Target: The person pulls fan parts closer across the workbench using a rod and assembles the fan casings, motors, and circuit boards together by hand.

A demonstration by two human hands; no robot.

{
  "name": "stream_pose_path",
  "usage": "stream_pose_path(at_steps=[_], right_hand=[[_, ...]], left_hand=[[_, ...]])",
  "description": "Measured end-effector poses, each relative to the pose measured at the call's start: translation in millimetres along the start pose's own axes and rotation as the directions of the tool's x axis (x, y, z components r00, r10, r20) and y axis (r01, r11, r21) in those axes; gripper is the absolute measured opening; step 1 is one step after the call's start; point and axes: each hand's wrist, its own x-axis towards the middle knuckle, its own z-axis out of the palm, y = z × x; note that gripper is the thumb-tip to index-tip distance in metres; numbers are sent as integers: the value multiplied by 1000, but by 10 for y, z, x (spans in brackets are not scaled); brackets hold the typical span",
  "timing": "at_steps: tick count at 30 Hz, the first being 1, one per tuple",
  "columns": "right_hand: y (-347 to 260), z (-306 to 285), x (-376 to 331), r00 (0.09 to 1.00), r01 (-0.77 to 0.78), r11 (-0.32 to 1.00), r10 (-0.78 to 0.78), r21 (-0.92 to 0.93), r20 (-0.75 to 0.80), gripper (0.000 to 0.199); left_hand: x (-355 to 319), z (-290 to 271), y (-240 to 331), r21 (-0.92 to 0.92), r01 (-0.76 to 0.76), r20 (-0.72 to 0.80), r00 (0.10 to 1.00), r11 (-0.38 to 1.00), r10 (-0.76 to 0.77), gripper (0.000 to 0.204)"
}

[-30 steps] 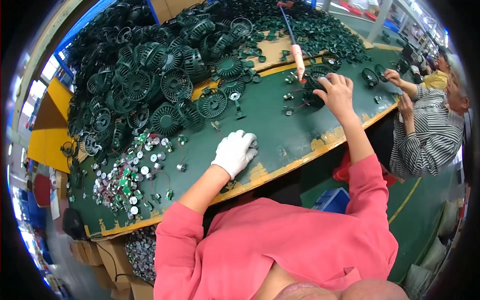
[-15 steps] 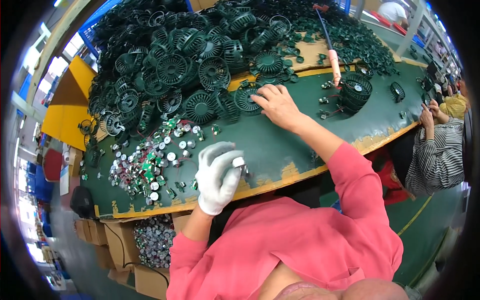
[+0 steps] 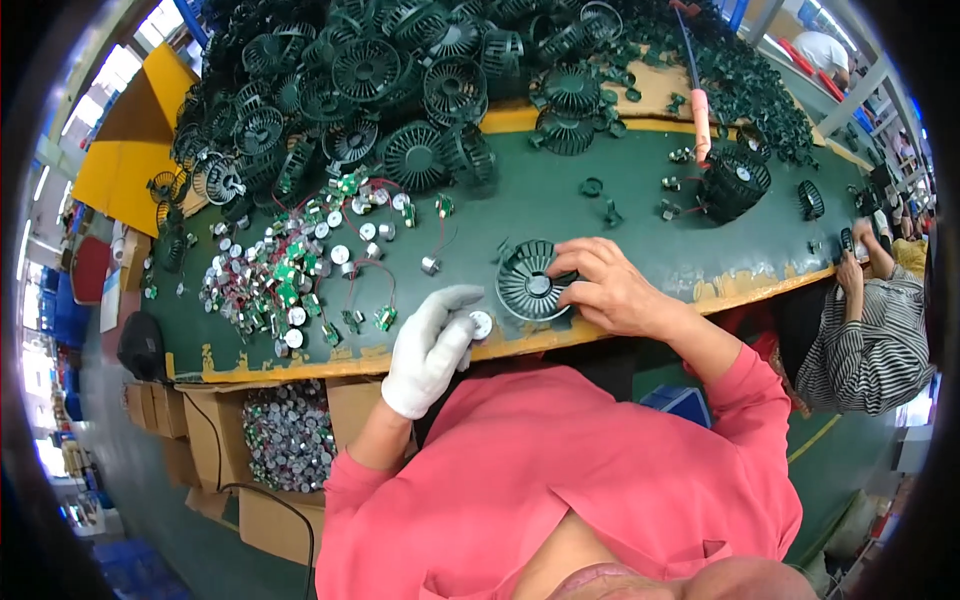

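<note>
My left hand, in a white glove, pinches a small round motor with a pale disc face, just above the table's near edge. To its right, my bare right hand grips the rim of a dark green slatted fan housing, its round ribbed side facing up. The housing is close to the motor but apart from it. Left of my hands lies a heap of small motors with green circuit boards and red wires. One loose motor lies between that heap and the housing.
A large pile of green fan housings fills the table's back. Stacked housings stand at right beside a pink-handled tool. Small green parts lie mid-table. Below the edge is a box of motors. A co-worker sits at right.
My right hand has brought a fan housing from the pile toward me, near the table's front edge. My left hand has kept the motor and lowered slightly. The view has shifted.
</note>
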Motion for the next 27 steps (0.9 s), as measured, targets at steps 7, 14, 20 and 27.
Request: stream_pose_path(at_steps=[7, 14, 20, 27], right_hand=[[-152, -105, -36, 998, -55, 987, 54, -151, -11, 37], [-504, 190, 228, 963, -109, 984, 141, 144, -232, 38], [-374, 147, 233, 948, -219, 973, 194, -71, -254, 30], [-159, 213, 254, 987, -151, 940, 160, -305, 3, 26]], left_hand=[[135, 88, -16, 97, 18, 51, 998, 995, -23, 39], [301, 351, -63, 264, -294, 59, 955, 918, 289, 40], [432, 276, -58, 617, -374, 141, 918, 692, 371, 62], [484, 175, -297, 816, -469, 343, 863, 338, 370, 57]])
